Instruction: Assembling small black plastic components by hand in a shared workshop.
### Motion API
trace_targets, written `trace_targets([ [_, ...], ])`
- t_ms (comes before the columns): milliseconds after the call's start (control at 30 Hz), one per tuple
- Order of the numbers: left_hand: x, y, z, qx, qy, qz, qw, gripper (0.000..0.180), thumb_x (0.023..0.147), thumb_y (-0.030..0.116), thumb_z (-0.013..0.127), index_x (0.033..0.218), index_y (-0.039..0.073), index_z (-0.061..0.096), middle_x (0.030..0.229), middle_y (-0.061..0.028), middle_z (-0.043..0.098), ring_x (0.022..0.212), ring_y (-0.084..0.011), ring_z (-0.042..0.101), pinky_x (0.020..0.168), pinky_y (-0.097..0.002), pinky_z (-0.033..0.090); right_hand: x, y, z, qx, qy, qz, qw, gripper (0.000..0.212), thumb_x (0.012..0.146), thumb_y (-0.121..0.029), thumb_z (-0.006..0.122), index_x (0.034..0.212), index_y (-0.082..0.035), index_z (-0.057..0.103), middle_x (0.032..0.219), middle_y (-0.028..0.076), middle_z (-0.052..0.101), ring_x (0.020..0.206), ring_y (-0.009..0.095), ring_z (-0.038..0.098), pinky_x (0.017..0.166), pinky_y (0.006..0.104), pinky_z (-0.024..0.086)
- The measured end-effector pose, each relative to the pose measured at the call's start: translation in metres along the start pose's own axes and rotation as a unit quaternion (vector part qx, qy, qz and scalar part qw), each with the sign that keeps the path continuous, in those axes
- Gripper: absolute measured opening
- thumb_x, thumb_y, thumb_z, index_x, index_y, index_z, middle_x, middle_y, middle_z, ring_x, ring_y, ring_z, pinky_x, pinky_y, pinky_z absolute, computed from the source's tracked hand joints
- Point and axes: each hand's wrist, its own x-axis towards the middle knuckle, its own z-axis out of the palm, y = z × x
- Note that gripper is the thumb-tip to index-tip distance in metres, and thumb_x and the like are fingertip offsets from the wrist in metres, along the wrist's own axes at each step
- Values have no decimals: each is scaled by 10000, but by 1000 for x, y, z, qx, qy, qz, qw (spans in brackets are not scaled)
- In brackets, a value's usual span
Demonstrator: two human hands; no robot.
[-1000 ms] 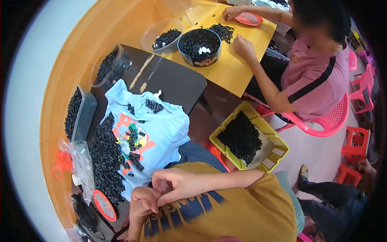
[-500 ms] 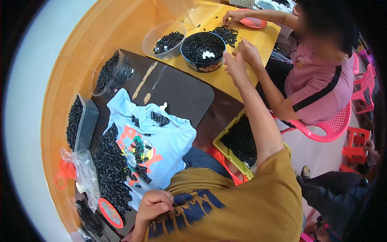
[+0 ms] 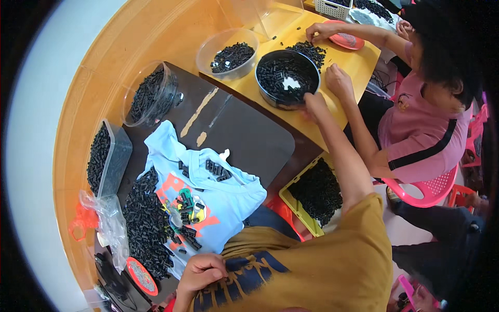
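My right hand (image 3: 315, 107) is stretched out to a round dark tin (image 3: 265, 96) on the yellow table, its fingers closed at the near right rim. Small black cylindrical pieces (image 3: 280, 66) fill much of the tin, with a white patch showing among them. My left hand (image 3: 204, 271) rests curled in front of my shirt, and whether anything is in it is hidden. Beyond it a light blue cloth garment (image 3: 228, 190) lies over the dark table edge and my lap, with several black pieces on it. A large heap of black pieces (image 3: 148, 223) lies beside the garment.
Clear tubs of black pieces (image 3: 117, 158) line the left side. A clear bowl (image 3: 200, 57) stands left of the tin. A yellow crate (image 3: 304, 218) of black pieces is low at right. A co-worker in pink (image 3: 426, 140) sits at the yellow table (image 3: 332, 122), hands near loose pieces.
My right hand has come down onto the tin's rim, and the tin has shifted slightly toward me. My view has turned a little. My left hand stays curled.
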Motion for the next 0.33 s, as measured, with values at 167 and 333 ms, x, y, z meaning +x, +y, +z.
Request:
trace_targets([
  [167, 7, 1, -3, 7, -9, -23, 1000, 138, 799, 98, 599, 736, -24, 612, 660, -59, 552, 609, -126, 470, 555, -253, 337, -37, 22, -44, -15, 31, -38, 999, 289, 734, -184, 486, 817, 88, 536, 652, 152, 562, 491, 242, 568, 415, 363, 436],
  [333, 13, 5, -5, 9, -31, -49, 998, 133, 801, 110, 617, 761, -16, 625, 691, -50, 561, 645, -136, 495, 586, -245, 363, -59, 9, -52, 38, 3, -10, 999, 261, 759, -167, 475, 840, 65, 562, 648, 156, 571, 483, 265, 565, 443, 380, 451],
])
